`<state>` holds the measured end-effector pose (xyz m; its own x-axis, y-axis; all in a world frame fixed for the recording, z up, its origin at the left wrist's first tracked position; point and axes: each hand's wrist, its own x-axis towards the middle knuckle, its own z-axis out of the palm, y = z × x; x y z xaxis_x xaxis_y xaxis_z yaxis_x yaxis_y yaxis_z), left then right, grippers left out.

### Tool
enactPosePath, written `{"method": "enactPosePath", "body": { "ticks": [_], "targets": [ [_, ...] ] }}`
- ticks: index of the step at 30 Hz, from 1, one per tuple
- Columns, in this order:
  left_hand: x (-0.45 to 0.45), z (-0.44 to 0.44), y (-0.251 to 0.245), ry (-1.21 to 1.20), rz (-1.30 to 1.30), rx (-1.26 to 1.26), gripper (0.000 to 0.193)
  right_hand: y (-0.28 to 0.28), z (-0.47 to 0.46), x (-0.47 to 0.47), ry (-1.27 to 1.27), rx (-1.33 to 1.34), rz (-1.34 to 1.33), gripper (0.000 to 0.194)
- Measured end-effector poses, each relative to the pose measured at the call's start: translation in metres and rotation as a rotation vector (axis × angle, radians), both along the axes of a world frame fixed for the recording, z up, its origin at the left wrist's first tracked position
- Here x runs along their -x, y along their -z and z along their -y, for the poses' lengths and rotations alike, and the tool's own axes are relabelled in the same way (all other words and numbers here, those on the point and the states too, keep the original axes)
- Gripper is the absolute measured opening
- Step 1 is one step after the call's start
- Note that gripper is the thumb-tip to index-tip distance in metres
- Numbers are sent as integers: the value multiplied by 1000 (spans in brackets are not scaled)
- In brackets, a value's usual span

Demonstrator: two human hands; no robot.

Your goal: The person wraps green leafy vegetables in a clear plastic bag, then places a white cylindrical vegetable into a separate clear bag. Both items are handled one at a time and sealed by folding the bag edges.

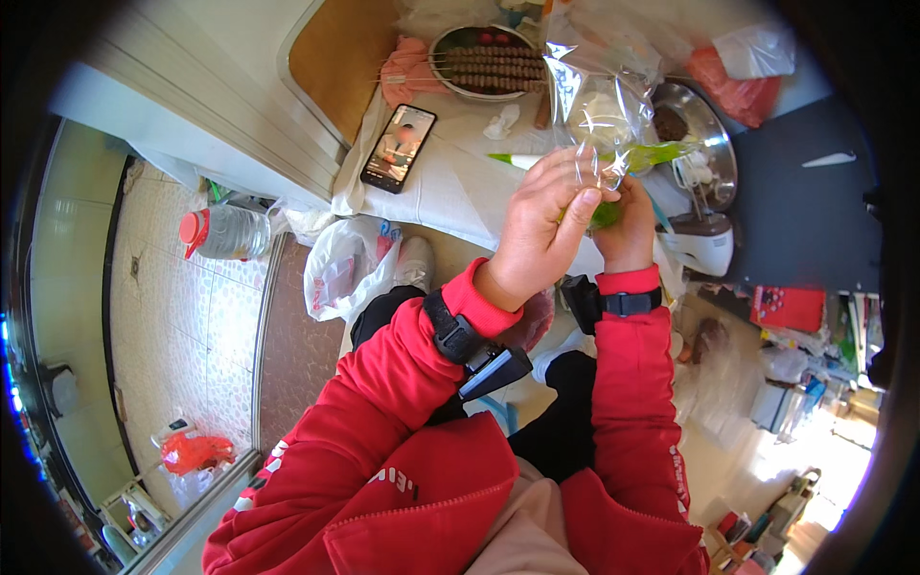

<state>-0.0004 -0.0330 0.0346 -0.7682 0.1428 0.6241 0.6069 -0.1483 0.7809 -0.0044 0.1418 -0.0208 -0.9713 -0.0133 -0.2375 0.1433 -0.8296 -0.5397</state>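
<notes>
A clear plastic bag (pixel 607 93) stands up above my hands, shiny and wrinkled, with reflections across it. My left hand (pixel 543 215) pinches its gathered lower part between thumb and fingers. My right hand (pixel 629 226) closes around the same part from the other side, its fingers partly hidden. Bright green material (pixel 606 215) shows between my palms. More green sticks out to the right (pixel 665 153), and a green and white pointed end (pixel 507 158) pokes out to the left. Whether these are one piece I cannot tell.
Beyond my hands, the white-covered table (pixel 453 194) bears a phone (pixel 399 149), a metal bowl (pixel 471 95) with several skewers (pixel 496 68) laid across, a pink cloth (pixel 410 72) and crumpled tissue (pixel 502 122). To the right are a steel bowl (pixel 726 154) and an electric hand mixer (pixel 701 241). A white plastic bag (pixel 327 269) hangs low at left.
</notes>
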Motion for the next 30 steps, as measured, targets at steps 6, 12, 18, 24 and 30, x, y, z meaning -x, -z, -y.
{"method": "enactPosePath", "body": {
  "ticks": [6, 12, 18, 24, 30],
  "targets": [
    [8, 4, 2, 96, 177, 56, 22, -4, 40, -5, -46, -84, -93, 27],
    [16, 8, 7, 208, 286, 54, 28, -14, 46, -16, -35, -92, 38, 29],
    [8, 0, 6, 453, 554, -380, 30, -25, 45, -33, 128, -225, 168, 29],
    [5, 2, 3, 419, 602, -274, 29, -50, 26, -36, 95, -557, -241, 29],
    [7, -2, 4, 468, 556, -393, 29, -76, 18, -23, 204, -952, -220, 10]
  ]
}}
